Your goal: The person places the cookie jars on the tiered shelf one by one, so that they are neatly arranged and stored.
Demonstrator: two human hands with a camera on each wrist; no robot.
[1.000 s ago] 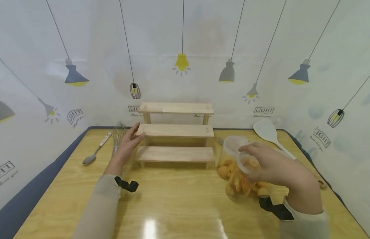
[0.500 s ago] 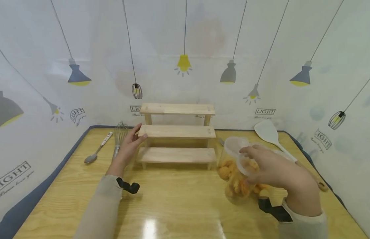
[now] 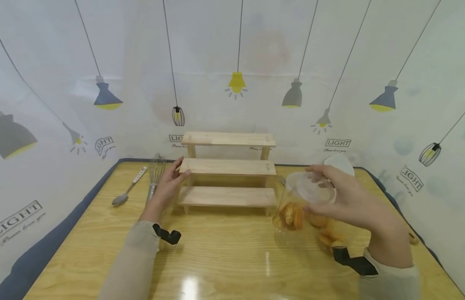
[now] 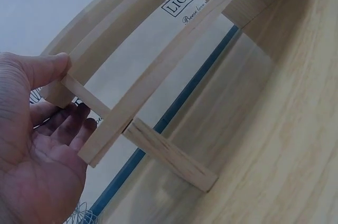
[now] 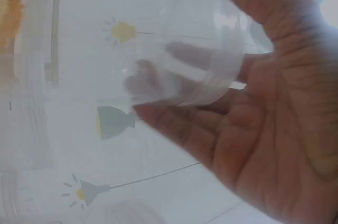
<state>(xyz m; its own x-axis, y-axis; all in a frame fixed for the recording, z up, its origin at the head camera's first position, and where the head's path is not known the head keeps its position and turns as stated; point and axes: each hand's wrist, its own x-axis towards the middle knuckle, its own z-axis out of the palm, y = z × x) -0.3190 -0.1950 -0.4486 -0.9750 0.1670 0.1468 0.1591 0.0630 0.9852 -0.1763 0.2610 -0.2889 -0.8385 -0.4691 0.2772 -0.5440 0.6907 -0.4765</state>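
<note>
A three-tier wooden stand [image 3: 228, 166] stands at the back middle of the table. My left hand [image 3: 166, 187] holds the left end of its middle plank; in the left wrist view the thumb [image 4: 50, 71] lies against the plank end and the other fingers are behind it. My right hand [image 3: 354, 204] grips the top of a clear plastic jar [image 3: 316, 187]. In the right wrist view the thumb and fingers curve round this clear jar [image 5: 206, 71]. Orange pieces [image 3: 290, 216] show through the clear plastic; overlapping jars make it hard to tell which holds them.
A spoon [image 3: 129, 186] and a whisk [image 3: 156, 177] lie left of the stand. A white spatula [image 3: 339, 163] is at the back right, partly hidden by my right hand. The patterned backdrop [image 3: 210, 100] rises behind the wooden table [image 3: 225, 250].
My right hand has raised the gripped jar a little and brought its top farther back. My left hand keeps its hold on the stand. The head view has shifted slightly.
</note>
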